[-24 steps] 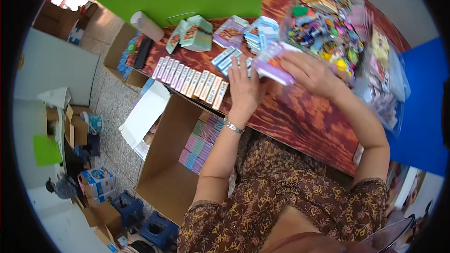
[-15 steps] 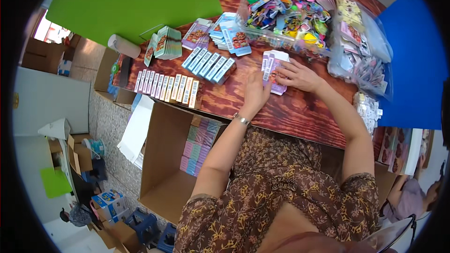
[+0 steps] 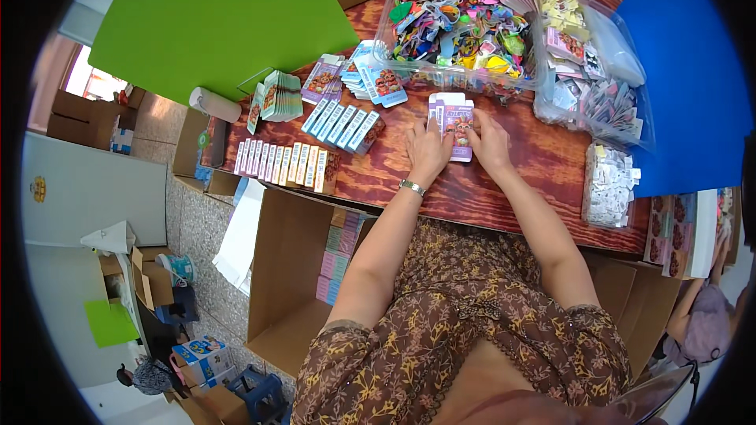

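Wood-grain table (image 3: 543,181), head view; green panel (image 3: 213,24) at 10 o'clock from the purple carton (image 3: 459,120). Carton's on the table, directly ahead of the person. Both hands clamped on it: left hand (image 3: 430,153) at its 8 o'clock, right hand (image 3: 492,145) at its 4. Around carton: clear bin (image 3: 441,72) of colourful trinkets at 12, tub (image 3: 606,221) of white pieces at 4, blue box row (image 3: 344,126) at 9.
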The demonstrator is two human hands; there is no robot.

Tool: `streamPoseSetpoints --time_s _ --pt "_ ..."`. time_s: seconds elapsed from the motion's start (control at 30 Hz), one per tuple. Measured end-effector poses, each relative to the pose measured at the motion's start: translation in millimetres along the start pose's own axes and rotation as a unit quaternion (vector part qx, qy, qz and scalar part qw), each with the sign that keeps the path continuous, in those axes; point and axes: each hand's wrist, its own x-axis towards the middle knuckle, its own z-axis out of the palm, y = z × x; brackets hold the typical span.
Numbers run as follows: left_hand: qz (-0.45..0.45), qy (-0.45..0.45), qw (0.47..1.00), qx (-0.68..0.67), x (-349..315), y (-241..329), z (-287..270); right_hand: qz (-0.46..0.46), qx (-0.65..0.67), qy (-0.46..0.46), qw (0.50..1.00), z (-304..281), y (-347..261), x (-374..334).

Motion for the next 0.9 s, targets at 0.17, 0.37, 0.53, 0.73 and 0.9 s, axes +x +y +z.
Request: streamPoseSetpoints --time_s 0.17,0.37,0.53,0.73,0.9 --pt "-0.027 -0.072 0.993 -0.092 4.5 -1.2 -18.8 0.142 0.202 -0.039 0.968 -29.6 -40.6 -4.1" --pt "-0.022 -0.055 0.916 -0.398 6.3 12.1 -37.2 -0.015 0.204 -0.025 0.978 -43.9 -62.4 -17.6" --pt "-0.074 -0.137 0.857 -0.491 -6.0 8.0 -51.4 0.064 0.349 -0.119 0.927 -70.4 -72.5 -28.6" --pt "0.021 0.041 0.965 -0.257 -40.5 44.1 -53.9 -0.046 0.284 -0.019 0.958 -102.8 -69.4 -44.0" --pt "0.052 0.070 0.953 -0.291 -74.4 69.0 -28.4 -0.123 0.117 0.009 0.985 -110.2 -53.7 -67.2"
